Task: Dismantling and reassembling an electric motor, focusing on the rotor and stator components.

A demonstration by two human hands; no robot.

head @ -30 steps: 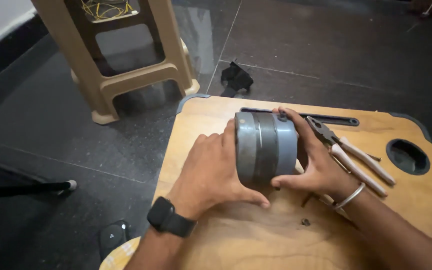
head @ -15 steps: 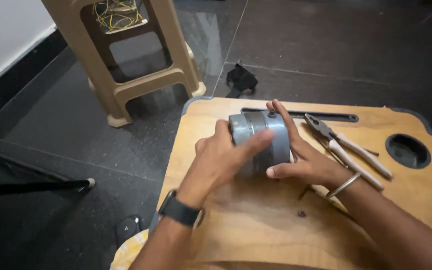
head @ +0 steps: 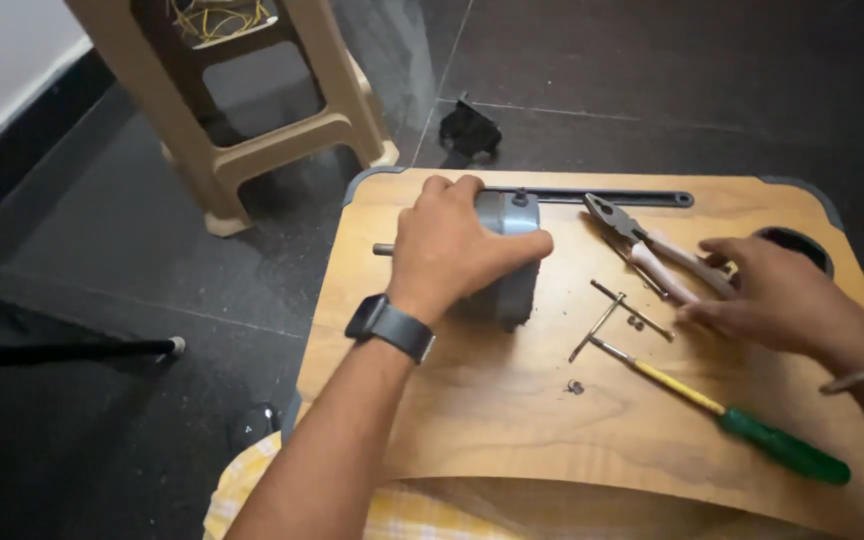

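Grey metal motor [head: 512, 262] sits on the wooden tabletop [head: 472, 420], the left hand [head: 452, 250] wrapped over it in a closed grip. The right hand [head: 772, 295], fingers loosely spread, touches the pliers [head: 642, 245]; a green-handled screwdriver [head: 722, 415] lies nearby.

The left hand [head: 457, 250] lay closed over a grey metal motor housing [head: 508, 260] that rested on a wooden lap table [head: 512, 420], a short shaft [head: 383, 249] jutting from the housing's left side. A black watch [head: 389, 327] sat on that wrist. The right hand [head: 777, 297] was spread flat with its fingertips on the handles of the pliers [head: 652, 250]. Two long bolts [head: 614, 310] lay crossed just beside a green-handled screwdriver [head: 732, 420]. A black metal bar [head: 602, 197] ran along the table's far edge. A beige plastic stool [head: 242, 110] stood on the dark tiled floor [head: 702, 80].
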